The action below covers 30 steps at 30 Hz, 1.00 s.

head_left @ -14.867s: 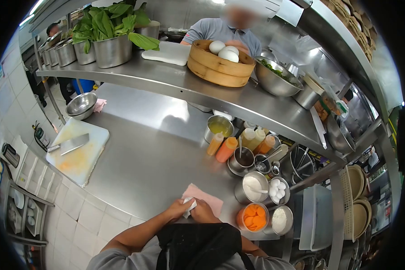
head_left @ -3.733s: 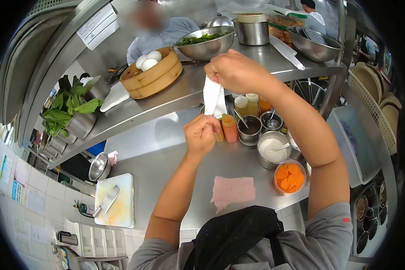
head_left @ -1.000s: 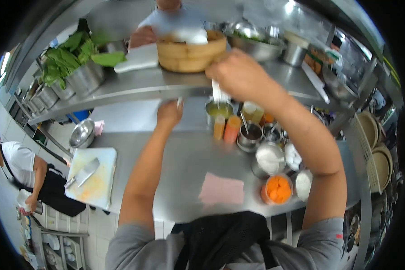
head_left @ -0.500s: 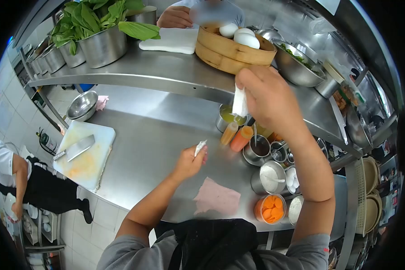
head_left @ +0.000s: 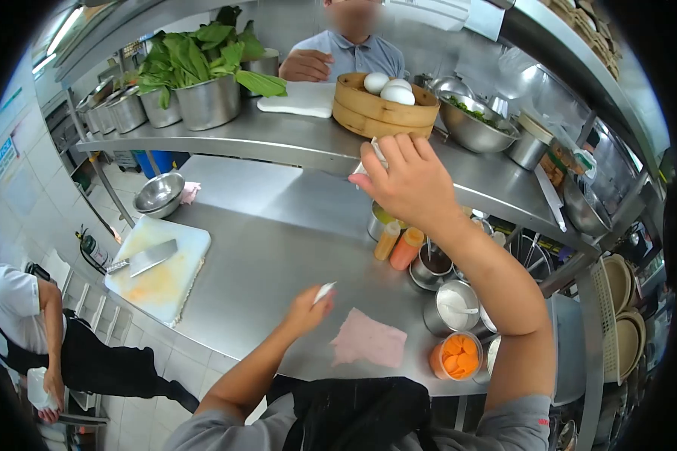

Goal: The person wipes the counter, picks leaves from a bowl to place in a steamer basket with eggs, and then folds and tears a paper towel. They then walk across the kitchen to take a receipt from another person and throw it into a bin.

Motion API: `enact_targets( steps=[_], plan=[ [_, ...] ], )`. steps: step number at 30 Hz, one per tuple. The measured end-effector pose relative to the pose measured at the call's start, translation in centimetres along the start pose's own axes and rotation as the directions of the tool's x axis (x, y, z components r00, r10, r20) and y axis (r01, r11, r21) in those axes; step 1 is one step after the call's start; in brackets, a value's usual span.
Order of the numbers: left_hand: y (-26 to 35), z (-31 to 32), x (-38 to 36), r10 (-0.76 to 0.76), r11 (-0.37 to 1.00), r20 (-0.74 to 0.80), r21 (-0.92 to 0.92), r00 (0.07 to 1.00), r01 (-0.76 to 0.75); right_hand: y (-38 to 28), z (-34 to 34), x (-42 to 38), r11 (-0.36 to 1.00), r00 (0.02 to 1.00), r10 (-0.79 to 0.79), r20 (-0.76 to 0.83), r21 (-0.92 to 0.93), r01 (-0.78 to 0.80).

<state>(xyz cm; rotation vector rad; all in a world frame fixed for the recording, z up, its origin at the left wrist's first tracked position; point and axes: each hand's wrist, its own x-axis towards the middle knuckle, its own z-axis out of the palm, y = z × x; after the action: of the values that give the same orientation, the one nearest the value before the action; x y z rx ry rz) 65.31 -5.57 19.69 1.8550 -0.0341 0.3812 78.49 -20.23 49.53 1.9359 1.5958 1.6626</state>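
Observation:
My right hand [head_left: 410,180] is raised at the front edge of the upper shelf, below the bamboo steamer [head_left: 380,118] with white eggs [head_left: 397,93] in it. Its fingers are closed on a folded white paper tissue [head_left: 378,153], partly hidden by the hand. Lower down, my left hand [head_left: 306,312] hovers over the steel counter [head_left: 263,263], closed around a small white scrap that looks like tissue [head_left: 324,292]. A pink cloth [head_left: 368,340] lies flat on the counter to the right of that hand.
A cleaver [head_left: 153,257] rests on the white cutting board [head_left: 165,289]. Squeeze bottles [head_left: 407,249], a tub of carrot slices [head_left: 456,355] and steel pots [head_left: 442,308] line the right side. Leafy greens [head_left: 192,64] stand on the shelf. One person [head_left: 357,56] faces me; another [head_left: 37,323] is at left.
My view has tilted upward. My right hand has moved left with the tissue, from in front of the steamer to the shelf edge below it. My left hand stays closed on its scrap.

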Motion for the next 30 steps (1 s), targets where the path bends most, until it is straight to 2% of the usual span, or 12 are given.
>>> enact_targets(
  steps=[2,4,7,9,13,15,16,18,21,24,27,30],
  plan=[
    [-2.4,-1.9,-3.9,-0.257,0.966,-0.150,-0.050,0.955,0.252,0.0,0.1,0.0,1.000,1.000,-0.013,0.000,-0.010,0.013],
    [-7.0,-4.7,-8.2,-0.235,0.962,-0.281,0.072,0.930,0.265,-0.3,0.2,-0.2,1.000,1.000,-0.025,0.014,-0.003,0.025],
    [-8.0,-7.5,-13.3,-0.294,0.924,-0.403,0.113,0.867,0.366,-0.4,0.2,-0.1,0.987,0.986,-0.055,0.159,-0.143,0.078],
    [-9.8,-7.9,-15.4,-0.103,0.800,-0.555,0.447,0.826,0.400,-0.4,-0.1,0.1,0.993,0.995,-0.063,0.080,-0.100,0.070],
    [-8.3,-6.6,-15.2,-0.047,0.793,-0.676,0.422,0.735,0.439,-0.8,-0.3,0.1,0.996,0.997,-0.056,0.059,-0.066,0.060],
    [-8.6,-6.2,-14.9,0.008,0.714,-0.651,0.535,0.759,0.451,-1.0,-0.1,-0.2,0.997,0.998,0.011,-0.069,0.074,-0.006],
    [-9.1,-6.2,-15.1,0.001,0.715,-0.654,0.529,0.756,0.457,-1.7,0.0,-0.3,0.997,0.998,0.006,-0.067,0.080,0.000],
    [-9.8,-6.4,-15.6,0.008,0.740,-0.674,0.501,0.739,0.448,-4.4,-0.3,-1.1,0.954,0.991,0.036,-0.126,0.300,0.003],
    [-9.5,-6.9,-15.6,0.038,0.751,-0.674,0.506,0.737,0.424,-11.5,0.6,-4.5,0.759,0.997,-0.055,0.057,0.651,0.005],
    [-11.3,-8.7,-15.7,0.002,0.676,-0.677,0.543,0.736,0.498,-20.1,2.9,-9.8,0.508,0.959,-0.017,0.283,0.828,-0.235],
    [-10.7,-11.0,-15.5,0.014,0.651,-0.652,0.581,0.758,0.488,-26.9,5.2,-14.1,0.223,0.866,0.056,0.496,0.840,-0.495],
    [-10.8,-13.0,-14.9,0.050,0.647,-0.645,0.602,0.762,0.467,-30.3,4.7,-15.6,0.293,0.795,0.010,0.606,0.759,-0.582]
  ],
)
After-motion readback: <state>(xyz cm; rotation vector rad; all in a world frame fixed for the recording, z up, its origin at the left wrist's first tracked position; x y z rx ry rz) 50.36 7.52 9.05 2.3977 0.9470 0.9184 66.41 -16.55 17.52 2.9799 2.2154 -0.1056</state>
